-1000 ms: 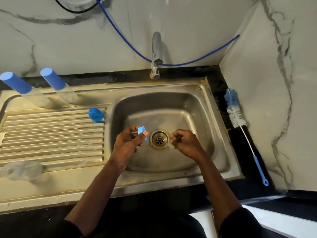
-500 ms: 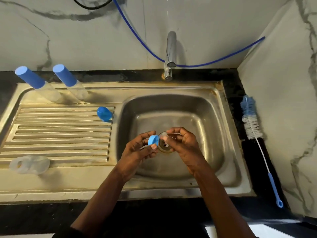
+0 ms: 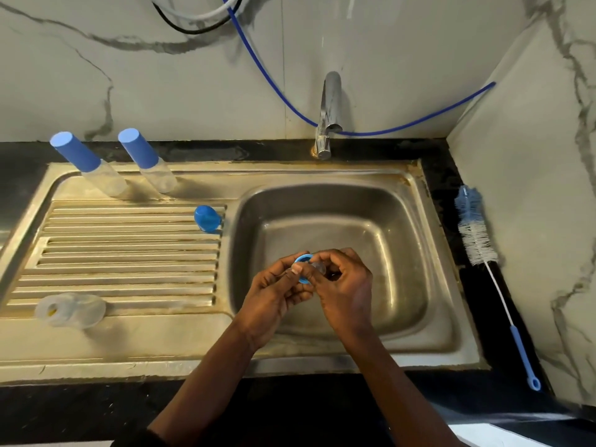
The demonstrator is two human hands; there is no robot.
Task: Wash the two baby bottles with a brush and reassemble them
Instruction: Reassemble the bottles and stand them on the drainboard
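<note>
Above sink basin (image 3: 406, 240), my left hand (image 3: 274, 291) pinches blue collar ring (image 3: 303, 258); my right hand (image 3: 346, 288), just right of it, grips clear teat (image 3: 317, 267) against ring.

I count two baby bottles, the left bottle (image 3: 88, 164) and the right bottle (image 3: 146, 161), with one blue cap each. There are two blue rings: the loose ring (image 3: 206, 218) and the held ring (image 3: 302, 258), gripped in my left hand (image 3: 274, 291). My right hand (image 3: 345, 291) pinches one small clear piece (image 3: 317, 267). There is one cloudy plastic lump (image 3: 69, 309); I cannot tell how many parts are in it. One brush (image 3: 477, 240), one tap (image 3: 329, 111) and one basin (image 3: 387, 227) are here. Three hoses are on the wall: blue hose (image 3: 274, 82), white hose (image 3: 193, 16), black hose (image 3: 180, 27).
</note>
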